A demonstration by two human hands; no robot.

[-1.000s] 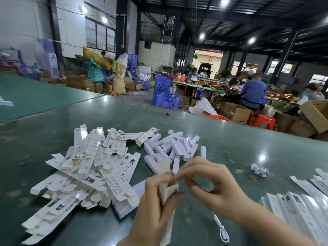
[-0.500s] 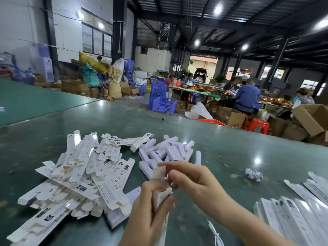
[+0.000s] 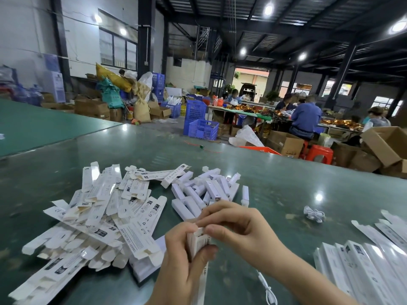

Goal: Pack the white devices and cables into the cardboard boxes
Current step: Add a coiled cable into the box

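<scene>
White devices (image 3: 207, 190) lie in one loose heap on the green surface (image 3: 286, 183), too overlapped to count. One narrow box (image 3: 198, 243) stands upright between two hands: left hand (image 3: 182, 260) has its fingers wrapped round it, right hand (image 3: 237, 227) pinches its top flap. Flat boxes (image 3: 99, 216) pile at left; packed boxes (image 3: 363, 267) are cut off at right. Two cables show: one coiled (image 3: 313, 214), one (image 3: 267, 289) partly hidden.

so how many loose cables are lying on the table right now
2. One bundled white cable lies right of the device pile; another white cable trails along the near edge below the right hand. More may be hidden under the piles.
</scene>
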